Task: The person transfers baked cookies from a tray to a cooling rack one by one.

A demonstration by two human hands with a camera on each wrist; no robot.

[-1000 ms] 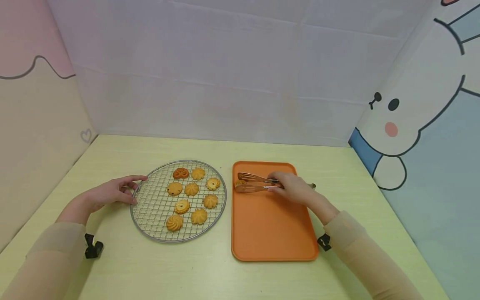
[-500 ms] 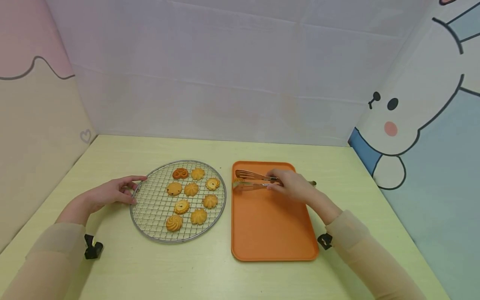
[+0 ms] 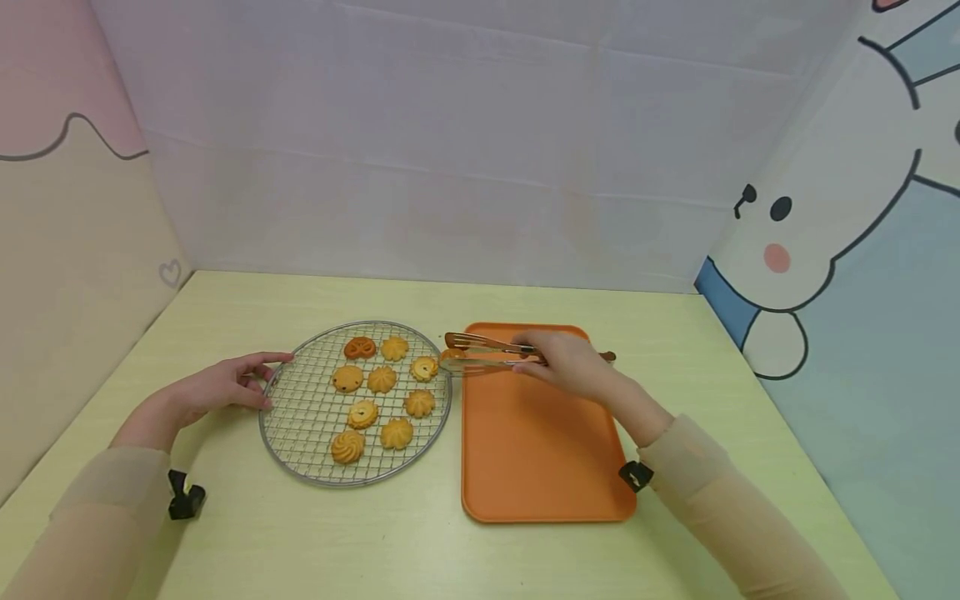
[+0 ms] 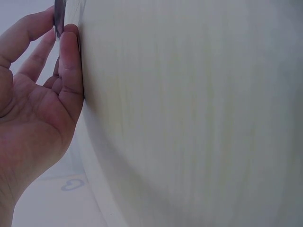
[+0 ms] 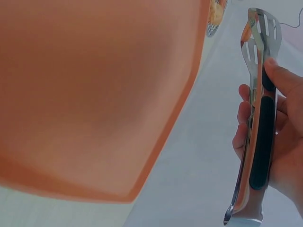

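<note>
My left hand (image 3: 228, 387) grips the metal rim of a round wire cooling rack (image 3: 300, 433), thumb and fingertips at its left edge. In the left wrist view the rim (image 4: 59, 16) lies between thumb and fingers. Several cookies (image 3: 382, 379) of different shapes rest on the mesh. My right hand (image 3: 566, 362) holds metal food tongs (image 3: 487, 343) with dark grip pads. A cookie (image 3: 452, 355) sits between the tong heads, raised at the rack's right rim. The right wrist view shows the slotted tongs (image 5: 265, 142) with the cookie (image 5: 246, 32) partly hidden between them.
An orange rectangular tray (image 3: 547, 450) lies right of the rack, under my right hand. Both stand on a pale yellow table (image 3: 360, 542). A pale cloth wall (image 3: 450, 167) rises behind, with printed panels at both sides.
My right hand lifts the tongs and the cookie from the tray's upper left and moves them left to the rack's edge. The left hand stays at the rim.
</note>
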